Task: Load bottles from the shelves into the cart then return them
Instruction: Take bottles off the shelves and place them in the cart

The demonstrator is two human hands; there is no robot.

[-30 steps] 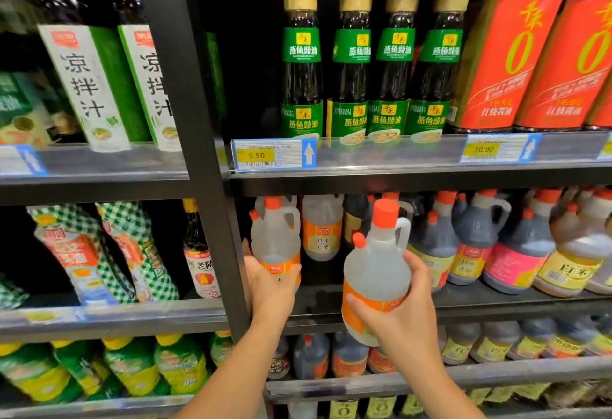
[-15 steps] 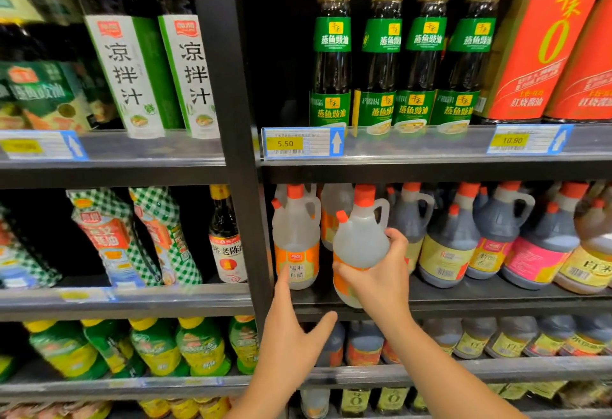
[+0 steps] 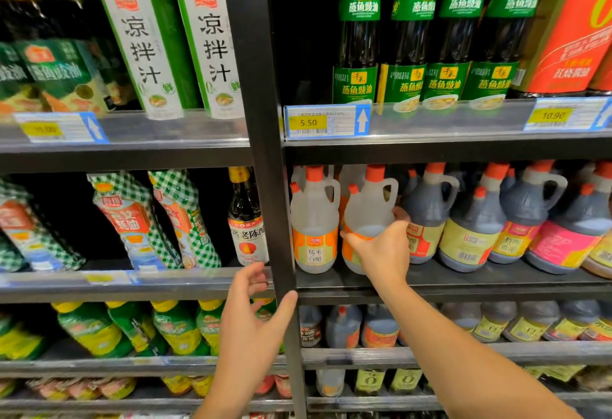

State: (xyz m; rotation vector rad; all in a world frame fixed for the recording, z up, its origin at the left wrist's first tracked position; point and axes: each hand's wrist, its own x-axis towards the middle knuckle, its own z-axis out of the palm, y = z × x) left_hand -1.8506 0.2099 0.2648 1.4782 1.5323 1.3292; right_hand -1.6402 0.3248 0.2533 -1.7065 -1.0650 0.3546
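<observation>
Clear bottle upright on shelf; right hand grip round label.

Pale jug: translucent white body, orange cap, orange label (neighbour jug the same, with a white panel on the label); dark jugs: grey-black, orange caps, yellow or pink labels; tall bottles: near-black, green labels with yellow squares; pouches: green-and-white check; boxes: white and green; shelf frame: black; price tags: yellow, blue-edged.

Right hand around clear jug
</observation>
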